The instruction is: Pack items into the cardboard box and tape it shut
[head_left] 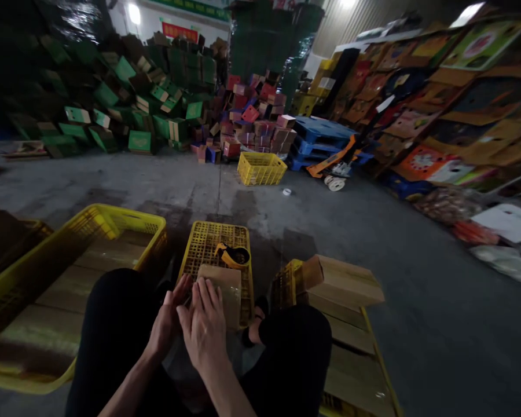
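Note:
A small brown cardboard box (231, 292) with shiny clear tape on its top lies on an upturned yellow plastic crate (195, 248) between my knees. My right hand (206, 327) rests on the box's top near its left edge, fingers stretched out flat. Along the left side of the box, my left hand (165, 327) is held with its fingers extended; part of them is hidden behind the right hand. Just beyond the box, a yellow-and-black tape dispenser (233, 255) lies on the crate.
To my left stands a yellow crate (132, 212) with flat cardboard boxes inside. On my right, another crate holds cardboard pieces (342, 282). Farther off are a yellow crate (263, 169), blue pallets (319, 130), an orange pallet jack (334, 162) and heaps of green boxes (139, 142).

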### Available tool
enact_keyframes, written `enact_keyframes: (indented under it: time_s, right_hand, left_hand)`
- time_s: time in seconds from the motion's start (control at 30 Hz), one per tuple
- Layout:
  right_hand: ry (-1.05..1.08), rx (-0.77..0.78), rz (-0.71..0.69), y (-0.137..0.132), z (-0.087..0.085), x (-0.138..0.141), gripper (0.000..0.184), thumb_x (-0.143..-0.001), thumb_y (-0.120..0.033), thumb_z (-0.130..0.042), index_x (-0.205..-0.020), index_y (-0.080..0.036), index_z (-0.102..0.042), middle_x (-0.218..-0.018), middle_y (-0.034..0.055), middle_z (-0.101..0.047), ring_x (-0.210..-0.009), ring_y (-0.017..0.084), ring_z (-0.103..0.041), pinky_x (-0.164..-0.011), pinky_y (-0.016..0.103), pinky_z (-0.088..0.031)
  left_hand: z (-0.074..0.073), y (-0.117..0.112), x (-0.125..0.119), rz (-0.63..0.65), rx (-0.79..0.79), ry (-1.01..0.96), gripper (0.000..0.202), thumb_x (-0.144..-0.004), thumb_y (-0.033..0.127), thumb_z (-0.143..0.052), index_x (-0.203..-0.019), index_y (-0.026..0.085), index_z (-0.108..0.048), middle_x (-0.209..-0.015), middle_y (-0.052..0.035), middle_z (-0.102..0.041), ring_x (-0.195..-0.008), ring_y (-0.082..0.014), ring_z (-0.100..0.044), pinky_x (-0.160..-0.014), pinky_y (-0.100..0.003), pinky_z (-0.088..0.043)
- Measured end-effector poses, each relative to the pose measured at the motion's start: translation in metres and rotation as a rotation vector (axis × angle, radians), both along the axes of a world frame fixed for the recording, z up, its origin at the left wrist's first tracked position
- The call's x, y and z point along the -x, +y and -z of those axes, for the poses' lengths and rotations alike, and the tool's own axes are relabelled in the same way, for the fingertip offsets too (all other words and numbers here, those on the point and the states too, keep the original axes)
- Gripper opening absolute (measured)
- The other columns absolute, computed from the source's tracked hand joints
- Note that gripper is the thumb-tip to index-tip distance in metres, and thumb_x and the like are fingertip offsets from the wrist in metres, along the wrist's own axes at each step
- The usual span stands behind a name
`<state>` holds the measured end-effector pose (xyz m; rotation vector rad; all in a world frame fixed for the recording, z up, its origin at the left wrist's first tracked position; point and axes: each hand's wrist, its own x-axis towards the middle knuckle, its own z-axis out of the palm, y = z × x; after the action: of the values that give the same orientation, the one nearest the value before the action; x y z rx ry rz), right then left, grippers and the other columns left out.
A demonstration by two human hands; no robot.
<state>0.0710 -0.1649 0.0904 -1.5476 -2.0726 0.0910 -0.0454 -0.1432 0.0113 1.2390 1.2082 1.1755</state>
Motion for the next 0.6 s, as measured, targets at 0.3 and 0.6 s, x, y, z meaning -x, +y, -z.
enact_keyframes:
  time_s: [0.3,0.6]
  right_hand:
    - [0.08,-0.035,-0.113,-0.004,-0.022,-0.033,0.043,-0.103,-0.017,-0.035,-0.136,-0.016,-0.062,-0.144,0.0078,-0.06,-0.14,0.02,-0.048,-0.123,0.043,-0.036]
    - [0.0,-0.02,-0.044,-0.021,-0.014,-0.064,0.04,-0.104,-0.027,-0.045,-0.14,-0.022,-0.061,-0.144,0.0065,-0.061,-0.138,0.025,-0.053,-0.118,0.047,-0.043]
  left_hand:
    - [-0.026,-0.025,-0.014,0.141,-0.269,0.228,0.068,-0.104,0.06,-0.025,-0.161,0.023,-0.029,-0.166,-0.0053,-0.03,-0.155,-0.0275,-0.022,-0.127,-0.048,-0.021]
    - [-0.032,-0.018,0.005,0.197,-0.52,0.685,0.063,-0.105,0.055,-0.026,-0.163,0.029,-0.022,-0.165,-0.0039,-0.033,-0.156,-0.0302,-0.016,-0.126,-0.053,-0.021]
